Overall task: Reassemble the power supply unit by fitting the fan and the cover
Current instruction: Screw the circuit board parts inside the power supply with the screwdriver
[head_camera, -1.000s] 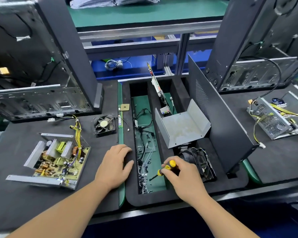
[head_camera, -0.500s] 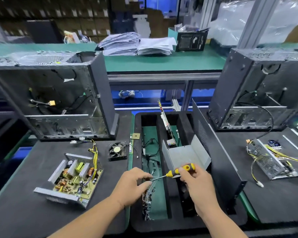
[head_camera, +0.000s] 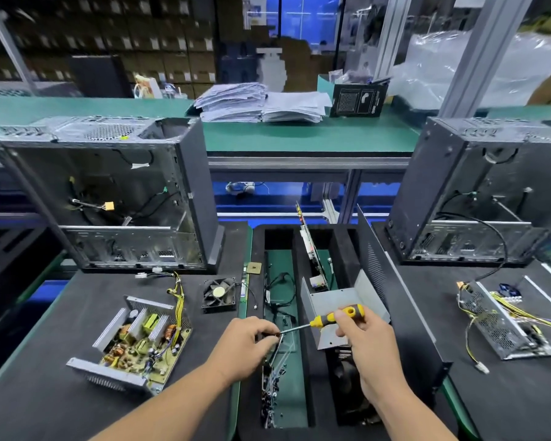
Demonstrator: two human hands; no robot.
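Over the foam tray (head_camera: 318, 418), right hand (head_camera: 371, 343) grips the screwdriver (head_camera: 337, 317), left hand (head_camera: 247, 343) pinching at its tip.

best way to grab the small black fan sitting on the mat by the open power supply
Grip the fan from above by two opposite outer sides of its square frame. It lies flat with the blades facing up, so fingers should stay off the hub and off the thin wire at its right.

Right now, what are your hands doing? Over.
Right hand grips screwdriver. Left hand pinches at its tip. Fan loose beside open power supply. Nothing blocking.
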